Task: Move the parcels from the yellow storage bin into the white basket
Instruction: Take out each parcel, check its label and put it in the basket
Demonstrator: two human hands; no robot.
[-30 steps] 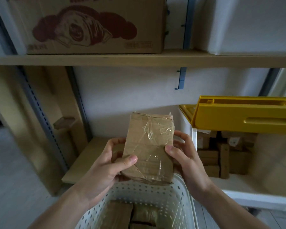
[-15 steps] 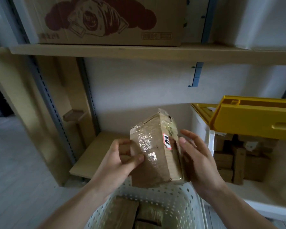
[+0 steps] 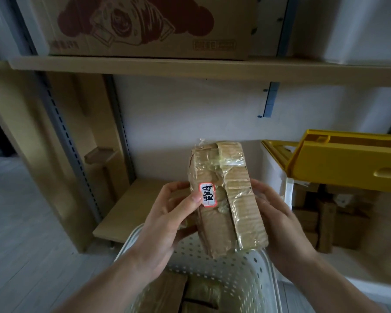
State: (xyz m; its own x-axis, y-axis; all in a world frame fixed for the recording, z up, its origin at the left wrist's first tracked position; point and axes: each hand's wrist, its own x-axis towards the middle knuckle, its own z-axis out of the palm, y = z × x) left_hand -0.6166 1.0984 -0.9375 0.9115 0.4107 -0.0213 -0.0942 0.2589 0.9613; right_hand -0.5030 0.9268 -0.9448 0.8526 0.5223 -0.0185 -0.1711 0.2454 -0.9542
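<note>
I hold a taped brown cardboard parcel (image 3: pixel 228 199) upright in both hands above the white perforated basket (image 3: pixel 242 274). A small red-bordered label with handwriting faces me. My left hand (image 3: pixel 167 220) grips its left side, thumb beside the label. My right hand (image 3: pixel 278 220) cups its right and back side. Parcels (image 3: pixel 167 294) lie in the basket. The yellow storage bin (image 3: pixel 348 159) stands at the right on the low shelf, its lid raised, with several brown parcels (image 3: pixel 323 218) inside.
A wooden shelf board (image 3: pixel 190 68) runs overhead carrying a large printed carton (image 3: pixel 145 26) and a white box (image 3: pixel 359 28). A low shelf board (image 3: pixel 131 206) sits behind the basket. Metal uprights (image 3: pixel 63 132) stand at the left; grey floor lies beyond.
I have turned the parcel in my hands so its labelled side now faces me. The view has shifted closer and slightly left.
</note>
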